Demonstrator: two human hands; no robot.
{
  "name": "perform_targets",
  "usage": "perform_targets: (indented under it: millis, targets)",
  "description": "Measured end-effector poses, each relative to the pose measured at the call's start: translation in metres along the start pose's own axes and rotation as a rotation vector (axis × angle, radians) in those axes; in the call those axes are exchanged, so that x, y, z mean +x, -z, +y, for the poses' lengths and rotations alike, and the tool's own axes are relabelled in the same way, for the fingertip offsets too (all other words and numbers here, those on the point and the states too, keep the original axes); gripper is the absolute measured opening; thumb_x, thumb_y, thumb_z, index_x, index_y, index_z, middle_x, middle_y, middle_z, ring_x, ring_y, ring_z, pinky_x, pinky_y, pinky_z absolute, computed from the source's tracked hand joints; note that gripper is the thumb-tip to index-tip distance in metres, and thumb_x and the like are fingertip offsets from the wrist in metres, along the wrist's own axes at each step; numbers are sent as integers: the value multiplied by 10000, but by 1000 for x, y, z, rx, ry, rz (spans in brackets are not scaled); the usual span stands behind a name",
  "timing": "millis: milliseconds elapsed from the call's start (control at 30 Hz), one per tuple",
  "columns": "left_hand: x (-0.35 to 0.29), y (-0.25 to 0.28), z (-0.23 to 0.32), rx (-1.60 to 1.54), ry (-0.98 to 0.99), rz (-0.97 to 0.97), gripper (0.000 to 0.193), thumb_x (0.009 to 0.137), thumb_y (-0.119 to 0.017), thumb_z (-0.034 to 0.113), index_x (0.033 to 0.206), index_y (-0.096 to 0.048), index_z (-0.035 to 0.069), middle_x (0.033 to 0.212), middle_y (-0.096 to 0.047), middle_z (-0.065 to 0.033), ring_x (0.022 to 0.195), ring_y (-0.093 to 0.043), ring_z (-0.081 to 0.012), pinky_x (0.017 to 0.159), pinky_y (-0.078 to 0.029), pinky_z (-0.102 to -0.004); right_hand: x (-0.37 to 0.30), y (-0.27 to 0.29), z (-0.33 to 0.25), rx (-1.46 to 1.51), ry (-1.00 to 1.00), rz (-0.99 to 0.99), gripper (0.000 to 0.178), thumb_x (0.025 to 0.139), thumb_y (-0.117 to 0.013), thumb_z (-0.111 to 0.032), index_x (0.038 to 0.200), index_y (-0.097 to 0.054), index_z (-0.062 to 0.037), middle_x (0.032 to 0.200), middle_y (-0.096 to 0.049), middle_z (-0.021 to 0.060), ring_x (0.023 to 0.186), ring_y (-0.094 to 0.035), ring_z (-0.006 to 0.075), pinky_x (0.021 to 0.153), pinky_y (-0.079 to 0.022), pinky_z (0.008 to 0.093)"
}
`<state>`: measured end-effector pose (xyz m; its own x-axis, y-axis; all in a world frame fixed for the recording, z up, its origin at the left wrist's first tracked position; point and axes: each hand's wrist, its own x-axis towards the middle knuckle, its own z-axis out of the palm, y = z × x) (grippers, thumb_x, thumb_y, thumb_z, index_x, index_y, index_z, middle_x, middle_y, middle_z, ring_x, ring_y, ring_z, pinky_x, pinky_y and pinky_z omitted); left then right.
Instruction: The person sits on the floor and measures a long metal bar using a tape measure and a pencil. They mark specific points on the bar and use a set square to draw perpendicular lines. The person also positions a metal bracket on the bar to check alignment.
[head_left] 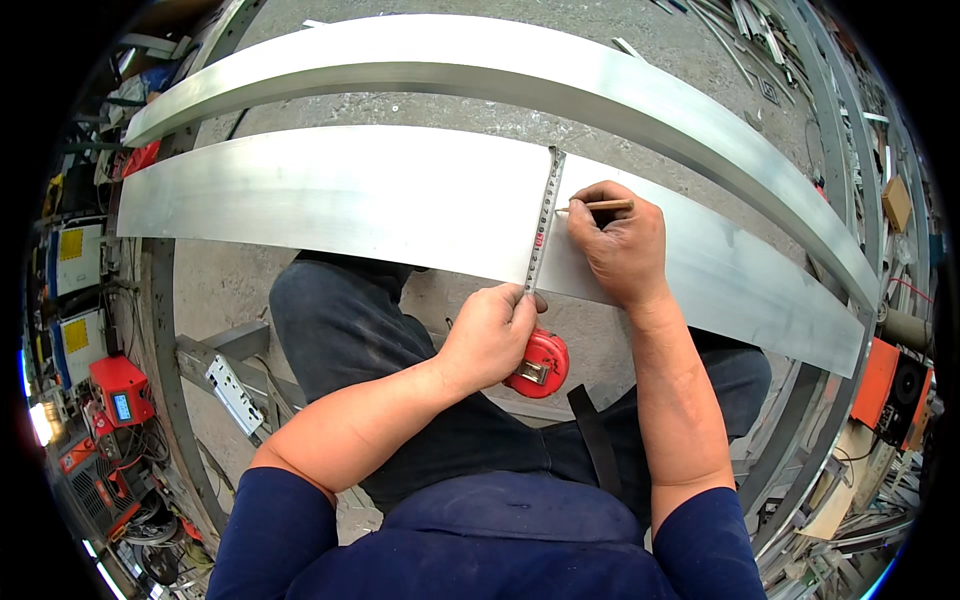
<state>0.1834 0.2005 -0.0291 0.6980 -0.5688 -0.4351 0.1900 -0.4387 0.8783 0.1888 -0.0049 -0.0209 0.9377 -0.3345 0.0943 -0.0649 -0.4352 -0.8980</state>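
Observation:
A long flat silver metal bar [350, 195] lies crosswise in front of me. Across its width runs the blade of a red tape measure [541, 365], hooked at the bar's far edge. My left hand [492, 335] is closed on the tape measure's blade at the near edge, with the red case hanging just below the fingers. Over the bar, right of the blade, my right hand [622, 245] pinches a pencil [607, 205]. The pencil's tip points left and sits close beside the blade; whether it touches the metal I cannot tell.
Beyond the bar lies a second silver metal bar [450, 55], both resting on a steel frame [160, 330]. Red machines [122, 390] with cables stand at the left. An orange and black machine [893, 392] is at the right. Metal offcuts [755, 35] lie far right.

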Motion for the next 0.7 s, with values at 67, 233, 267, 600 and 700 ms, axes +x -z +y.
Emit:
perform_targets:
  millis: [67,233,267,600,700]
  targets:
    - [-1,0,0,-14,4,2,319,1083,-511,151,1035,-708,-95,788,-746,-135,700,-708,-162,685,-581,-328,0,0,-2,24,-49,34,107,923,-725,-99,893,-744,2,735,-730,61,647,-660,112,614,-522,268]
    - [-4,3,4,-27,3,25,317,1083,-522,163,1021,-710,-85,786,-734,-124,706,-694,-154,698,-570,-321,-2,6,7,134,-99,43,125,956,-715,-125,957,-744,-3,793,-724,38,700,-645,95,646,-514,248]
    - [-4,4,6,-33,4,32,315,1084,-525,165,1010,-710,-79,790,-731,-120,710,-689,-151,702,-566,-317,-2,7,7,134,-106,37,134,969,-716,-136,980,-743,-5,807,-725,37,712,-645,93,654,-515,244]
    - [-10,38,7,-655,251,-181,408,1058,-620,435,1009,-601,31,695,-629,-76,534,-613,-172,512,-545,-312,18,48,31,11,193,327,157,1076,-628,-174,1149,-708,-60,900,-774,106,814,-732,222,744,-560,355]
    - [-18,39,-5,-645,322,-232,554,1037,-634,534,1111,-587,-13,665,-620,-59,479,-597,-162,461,-527,-295,22,88,38,-374,59,246,179,1068,-630,-230,1129,-691,-74,888,-738,163,822,-716,334,747,-547,396]
